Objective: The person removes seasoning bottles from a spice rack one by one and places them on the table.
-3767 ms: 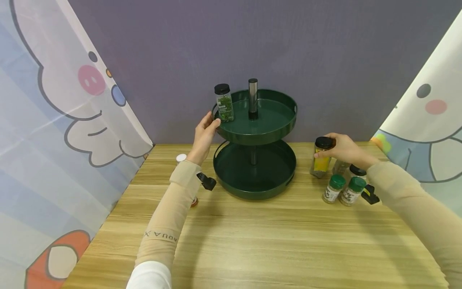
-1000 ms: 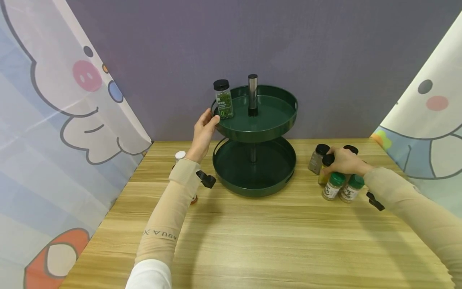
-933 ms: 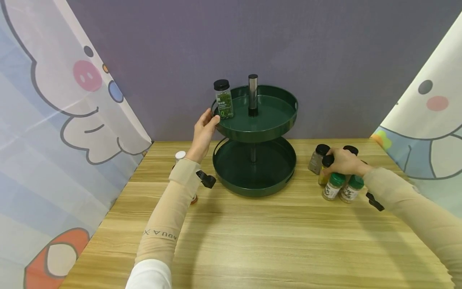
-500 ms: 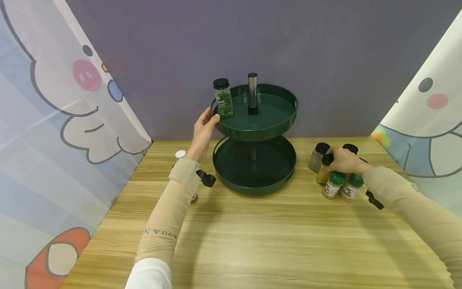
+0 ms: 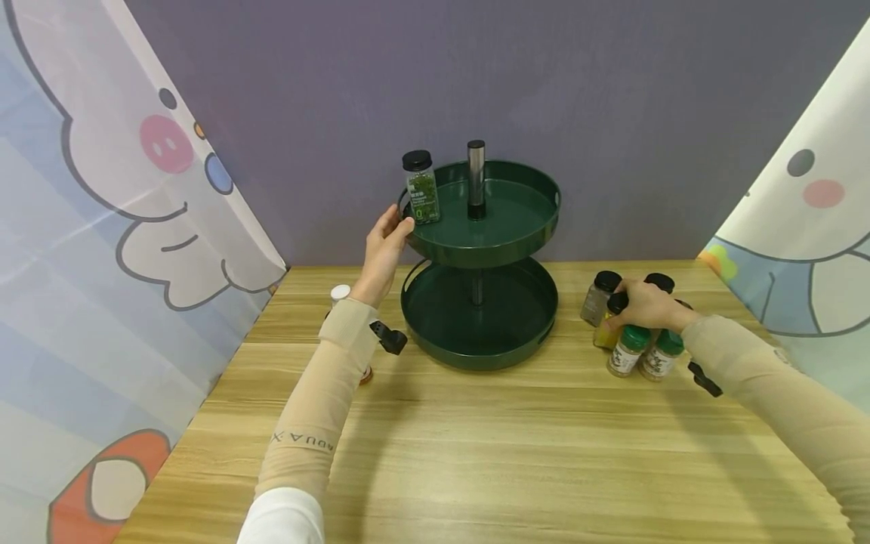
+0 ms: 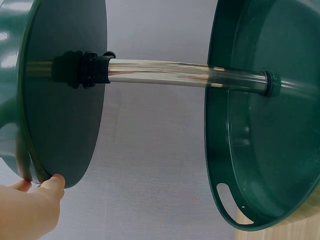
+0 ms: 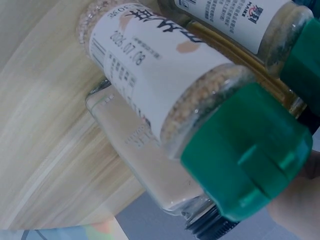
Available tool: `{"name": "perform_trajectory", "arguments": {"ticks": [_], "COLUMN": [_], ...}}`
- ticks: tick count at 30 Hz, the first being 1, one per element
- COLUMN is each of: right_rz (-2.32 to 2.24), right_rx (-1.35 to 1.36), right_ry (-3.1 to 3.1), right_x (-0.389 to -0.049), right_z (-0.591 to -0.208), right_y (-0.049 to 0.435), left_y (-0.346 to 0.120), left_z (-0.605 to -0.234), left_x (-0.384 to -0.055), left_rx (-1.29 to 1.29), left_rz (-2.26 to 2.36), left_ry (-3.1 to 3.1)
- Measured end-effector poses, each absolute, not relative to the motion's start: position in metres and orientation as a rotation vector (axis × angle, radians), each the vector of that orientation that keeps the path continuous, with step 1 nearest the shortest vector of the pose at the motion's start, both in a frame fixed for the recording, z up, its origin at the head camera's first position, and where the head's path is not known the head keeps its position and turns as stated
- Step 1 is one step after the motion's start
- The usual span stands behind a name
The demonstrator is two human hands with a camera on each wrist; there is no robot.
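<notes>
My left hand grips the left rim of the dark green two-tier tray's upper tier. The left wrist view shows that hand with its fingertips at the tier's edge. Just above it, a black-lidded jar of green flakes stands inside the upper tier. On the right, my right hand holds a black-capped jar with yellow contents near its cap. A grey black-lidded jar stands beside it. Close in the right wrist view, a green-capped spice jar hides much of the hand.
Two green-capped jars stand in front of the right hand, with more black-lidded jars behind it. The lower tier sits on the wooden table. A white-capped container is partly hidden behind the left forearm.
Compared with 3.8 seconds ago, my right hand is lower and nearer, and the grey jar shows left of the yellow one. Lately the yellow jar has shifted slightly left; my left hand keeps its grip.
</notes>
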State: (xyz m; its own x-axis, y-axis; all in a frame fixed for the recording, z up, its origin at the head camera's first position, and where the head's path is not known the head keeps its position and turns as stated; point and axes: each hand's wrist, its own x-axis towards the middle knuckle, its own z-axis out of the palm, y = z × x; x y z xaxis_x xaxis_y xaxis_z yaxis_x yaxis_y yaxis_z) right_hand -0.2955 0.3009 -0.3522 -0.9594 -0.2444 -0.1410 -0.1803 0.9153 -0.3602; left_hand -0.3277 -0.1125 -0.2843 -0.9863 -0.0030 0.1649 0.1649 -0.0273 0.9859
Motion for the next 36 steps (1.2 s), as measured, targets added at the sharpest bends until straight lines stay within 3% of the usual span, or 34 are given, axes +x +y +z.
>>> {"name": "perform_trajectory", "arguments": {"ticks": [21,36], "right_rz": [-0.588,-0.546], "right_rx": [-0.335,-0.370], "right_ry": [2.834,2.872], "right_x": [-0.295,-0.291], "right_z": [-0.352,-0.332], "right_y": [0.300,0.302], "left_y": [-0.112,-0.114], "left_z": [-0.284,-0.280], "left_x": [-0.327,-0.328], "left_rx": [-0.179,-0.200], "left_rz": [-2.145,-2.136], "left_ry": [-2.120,-2.137]}}
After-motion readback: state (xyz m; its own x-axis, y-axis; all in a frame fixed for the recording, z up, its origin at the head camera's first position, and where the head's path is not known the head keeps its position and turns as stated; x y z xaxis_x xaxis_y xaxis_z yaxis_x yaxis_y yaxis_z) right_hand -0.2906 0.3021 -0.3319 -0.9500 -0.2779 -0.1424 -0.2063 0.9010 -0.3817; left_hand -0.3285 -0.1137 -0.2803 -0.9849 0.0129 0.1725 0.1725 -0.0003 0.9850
